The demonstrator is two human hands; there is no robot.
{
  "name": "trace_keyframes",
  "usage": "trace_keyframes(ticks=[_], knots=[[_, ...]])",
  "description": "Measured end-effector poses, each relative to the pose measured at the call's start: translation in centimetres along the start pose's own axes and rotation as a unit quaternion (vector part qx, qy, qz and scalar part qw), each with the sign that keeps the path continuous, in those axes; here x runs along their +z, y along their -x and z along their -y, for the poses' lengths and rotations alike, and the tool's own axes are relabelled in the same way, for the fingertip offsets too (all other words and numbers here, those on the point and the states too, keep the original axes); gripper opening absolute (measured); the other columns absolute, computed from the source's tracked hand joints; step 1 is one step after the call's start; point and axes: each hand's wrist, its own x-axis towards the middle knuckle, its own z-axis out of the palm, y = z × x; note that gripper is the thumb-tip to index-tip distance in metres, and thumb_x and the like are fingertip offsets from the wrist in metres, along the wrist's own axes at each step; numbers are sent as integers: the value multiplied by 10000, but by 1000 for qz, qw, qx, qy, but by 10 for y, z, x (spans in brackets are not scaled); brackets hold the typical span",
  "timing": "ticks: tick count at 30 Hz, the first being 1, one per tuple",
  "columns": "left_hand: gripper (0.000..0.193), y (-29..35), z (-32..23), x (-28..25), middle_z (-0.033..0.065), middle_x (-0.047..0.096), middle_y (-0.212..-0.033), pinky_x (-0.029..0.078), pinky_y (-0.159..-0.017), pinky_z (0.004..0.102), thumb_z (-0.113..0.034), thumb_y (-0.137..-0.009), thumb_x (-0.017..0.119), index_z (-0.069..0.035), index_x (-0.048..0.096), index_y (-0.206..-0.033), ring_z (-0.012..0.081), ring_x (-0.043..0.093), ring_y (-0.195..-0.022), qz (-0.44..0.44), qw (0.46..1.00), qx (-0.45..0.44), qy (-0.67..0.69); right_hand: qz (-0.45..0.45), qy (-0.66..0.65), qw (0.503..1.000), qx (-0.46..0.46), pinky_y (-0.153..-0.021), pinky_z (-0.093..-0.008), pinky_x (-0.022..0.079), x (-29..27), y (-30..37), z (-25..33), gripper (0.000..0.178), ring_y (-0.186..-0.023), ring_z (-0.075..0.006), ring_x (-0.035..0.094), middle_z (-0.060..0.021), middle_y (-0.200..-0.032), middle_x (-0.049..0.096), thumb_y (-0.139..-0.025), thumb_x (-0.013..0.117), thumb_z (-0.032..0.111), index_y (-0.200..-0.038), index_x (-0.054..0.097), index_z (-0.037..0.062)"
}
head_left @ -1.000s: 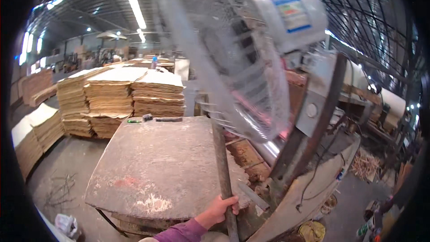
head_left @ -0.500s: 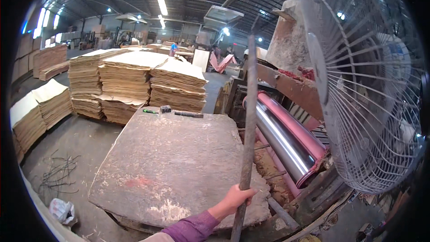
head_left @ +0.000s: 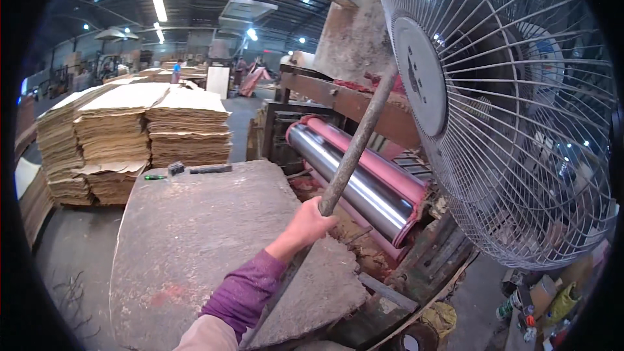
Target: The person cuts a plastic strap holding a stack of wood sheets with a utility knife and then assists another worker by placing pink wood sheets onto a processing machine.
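Note:
My left hand [head_left: 311,222] is closed round a long, dusty grey-brown pole [head_left: 357,145], its purple-sleeved arm reaching in from the lower edge. The pole leans up to the right, its upper end near the fan's guard, its lower part running down behind my forearm. Beneath my hand lies a worn, dust-covered tabletop [head_left: 195,240]. Right of the pole is a machine with a shiny metal roller [head_left: 351,179] beside a pink-coated roller [head_left: 370,156]. My right hand is out of view.
A large wire-guarded fan [head_left: 419,78] fills the right side. Stacks of thin wood sheets [head_left: 188,136] stand beyond the table. At its far edge lie a green-handled tool [head_left: 155,177], a small dark block [head_left: 176,168] and a dark bar [head_left: 211,169]. Bottles and bags [head_left: 546,302] crowd the lower right.
The pole has gone from nearly upright to a slant, its top leaning right. My left hand has risen with it, still gripping. The view has turned to the right.

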Motion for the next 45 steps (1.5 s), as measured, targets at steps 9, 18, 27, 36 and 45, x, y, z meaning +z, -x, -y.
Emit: trace_keyframes(ticks=[9, 18, 27, 36, 45], knots=[[401, -58, 76, 43, 155, 654, -808, 518, -665, 392, -294, -740, 719, -30, 605, -1020, 264, 659, -732, -17, 972, 62, -226, -82, -14, 989, 120, -764, -328, 512, -7, 32, 6, 368, -873, -182, 641, -103, -973, 672, -858, 656, 219, -1158, 611, 10], [458, -50, 108, 45, 191, 673, -1010, 512, -807, 481, -430, -751, 680, -74, 606, -1030, 378, 644, -954, -43, 958, -2, -283, 2, -54, 997, 55, -701, -309, 506, 11, -7, -2, 337, -785, -158, 629, -75, -920, 663, -893, 617, 276, -1115, 628, 22], [407, -5, 129, 41, 211, 630, -983, 480, -762, 508, -255, -827, 653, -96, 442, -1137, 425, 608, -930, -2, 988, 110, -110, 11, -51, 999, -4, -675, -292, 513, 80, -68, 104, 291, -734, -134, 635, -78, -911, 659, -870, 649, 195, -1104, 632, 24], [640, 214, 328, -163, 188, 539, -1322, 404, -1030, 416, -383, -821, 684, -24, 500, -1319, 356, 489, -1245, 102, 986, -118, -64, 132, 9, 988, -81, -862, -316, 474, 195, -151, 246, 323, -975, -180, 611, -159, -1029, 674, -912, 585, 227, -1145, 630, 7], [658, 496, 327, -480, 250, 581, -1207, 420, -970, 472, -520, -838, 621, -27, 537, -1265, 397, 550, -1133, -339, 647, -478, -488, 249, 92, 961, -73, -969, -380, 447, 330, -241, 308, 384, -1129, -327, 582, -229, -1157, 626, -913, 563, 224, -1193, 580, -38]])
